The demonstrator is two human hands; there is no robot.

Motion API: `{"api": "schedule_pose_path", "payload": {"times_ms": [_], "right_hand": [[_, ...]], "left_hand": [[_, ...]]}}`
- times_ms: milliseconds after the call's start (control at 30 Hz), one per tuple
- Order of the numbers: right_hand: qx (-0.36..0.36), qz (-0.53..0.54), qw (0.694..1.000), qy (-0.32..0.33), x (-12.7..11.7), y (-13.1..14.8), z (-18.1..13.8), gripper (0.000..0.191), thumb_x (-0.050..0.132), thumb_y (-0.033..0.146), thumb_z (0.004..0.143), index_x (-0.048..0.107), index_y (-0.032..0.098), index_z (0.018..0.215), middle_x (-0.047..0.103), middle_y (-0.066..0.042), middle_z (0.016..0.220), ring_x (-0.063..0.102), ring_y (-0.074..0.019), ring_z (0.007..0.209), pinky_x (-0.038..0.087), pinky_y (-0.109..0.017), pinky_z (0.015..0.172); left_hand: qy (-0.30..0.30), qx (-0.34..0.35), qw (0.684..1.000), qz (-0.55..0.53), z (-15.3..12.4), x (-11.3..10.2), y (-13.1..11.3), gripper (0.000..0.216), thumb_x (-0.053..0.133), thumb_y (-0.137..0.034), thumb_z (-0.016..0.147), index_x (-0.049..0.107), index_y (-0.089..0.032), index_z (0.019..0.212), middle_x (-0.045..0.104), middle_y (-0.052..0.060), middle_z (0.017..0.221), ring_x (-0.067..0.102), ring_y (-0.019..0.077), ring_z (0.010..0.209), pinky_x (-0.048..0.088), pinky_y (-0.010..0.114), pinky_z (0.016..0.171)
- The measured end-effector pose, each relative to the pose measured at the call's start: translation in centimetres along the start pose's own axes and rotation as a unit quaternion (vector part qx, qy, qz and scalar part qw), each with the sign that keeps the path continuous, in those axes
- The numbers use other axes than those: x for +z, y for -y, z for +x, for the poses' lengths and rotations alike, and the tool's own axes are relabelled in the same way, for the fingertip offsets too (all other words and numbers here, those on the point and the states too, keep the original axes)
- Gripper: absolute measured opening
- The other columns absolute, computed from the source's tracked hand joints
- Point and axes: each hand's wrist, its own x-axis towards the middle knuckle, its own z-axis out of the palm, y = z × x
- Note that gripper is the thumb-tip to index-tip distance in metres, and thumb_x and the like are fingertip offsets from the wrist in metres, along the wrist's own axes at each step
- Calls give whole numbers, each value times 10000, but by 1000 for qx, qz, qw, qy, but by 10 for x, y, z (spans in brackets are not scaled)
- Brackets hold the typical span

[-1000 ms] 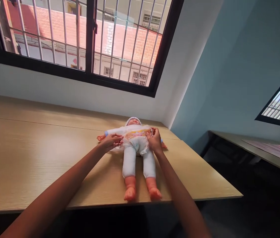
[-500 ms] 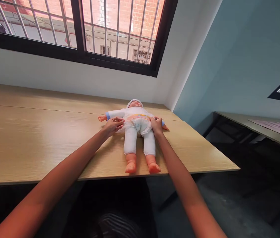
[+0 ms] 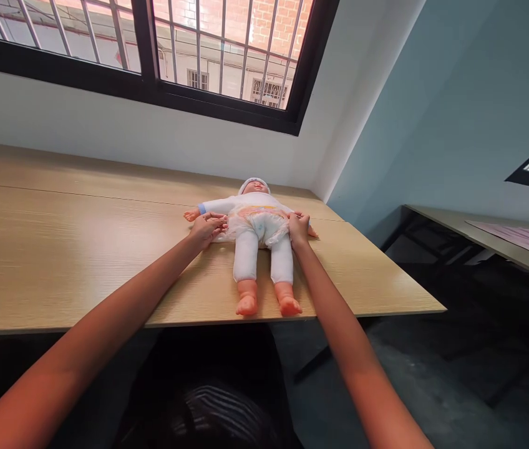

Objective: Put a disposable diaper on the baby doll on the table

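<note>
The diaper (image 3: pixel 264 224) is on the doll's (image 3: pixel 245 262) hips, between the left hand (image 3: pixel 209 229) and right hand (image 3: pixel 298 231), about equally close. I can't tell if either pinches it. The doll lies longways, feet at the table's (image 3: pixel 82 249) near edge.

Barred window (image 3: pixel 150 53) across the upper left, blue wall (image 3: pixel 451 112) filling the upper right, and there, mid-right, a pink sheet (image 3: pixel 517 239) on another table (image 3: pixel 445 219)!

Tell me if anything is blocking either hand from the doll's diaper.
Nothing visible does: the left hand is at one side of the diaper, the right hand at the other, with no object in between.
</note>
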Motion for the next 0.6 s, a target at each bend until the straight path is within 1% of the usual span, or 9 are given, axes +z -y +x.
{"api": "schedule_pose_path", "payload": {"times_ms": [133,200,267,333,400,467,533,600], "right_hand": [[-14,13,999,-45,-3,5,-3,304,602,354,985,598,148,1209,647,-76,1125,664,-176,906,595,-347,764],[-30,10,998,-62,-7,8,-4,311,596,362,988,596,151,1216,645,-79,1135,662,-178,914,593,-352,770],[-59,-1,996,-71,-12,13,-5,321,595,367,987,592,153,1226,637,-85,1163,658,-190,949,589,-372,800],[-105,-19,992,-60,-20,23,-7,335,595,373,985,587,157,1241,624,-93,1203,649,-209,1003,578,-405,847],[-170,-42,984,-17,-26,36,-12,354,594,382,984,582,164,1262,605,-102,1261,629,-234,1082,552,-452,918],[-249,-70,964,66,-31,49,-22,359,591,387,984,588,170,1270,587,-108,1317,601,-254,1160,510,-493,991],[-322,-105,924,179,-31,59,-35,328,592,377,985,619,175,1242,587,-104,1348,572,-262,1227,455,-521,1061],[-369,-147,872,285,-29,63,-48,301,605,361,978,647,184,1217,579,-97,1385,521,-272,1307,372,-554,1134]], "left_hand": [[-27,9,1000,-8,7,-1,1,268,643,-307,956,625,-131,1156,665,81,1094,671,184,882,600,347,744],[-40,14,999,-11,10,-3,1,257,643,-305,957,627,-128,1142,667,74,1066,670,173,850,598,329,716],[-55,21,998,-13,14,-5,1,251,642,-302,958,627,-130,1139,667,70,1058,668,169,839,597,323,706],[-72,31,997,-17,16,-9,0,249,640,-300,959,626,-135,1144,666,68,1066,668,171,847,598,327,711],[-86,40,995,-20,19,-13,0,253,639,-299,959,624,-142,1156,664,69,1087,669,179,870,600,341,729],[-97,46,994,-21,21,-16,0,262,640,-299,958,621,-144,1168,661,74,1109,669,187,894,600,355,749],[-102,50,993,-20,23,-17,1,270,641,-301,957,619,-145,1176,658,78,1125,669,194,913,600,366,766],[-100,52,994,-17,23,-17,2,281,640,-308,957,617,-146,1186,656,83,1141,668,201,931,599,378,782]]}}
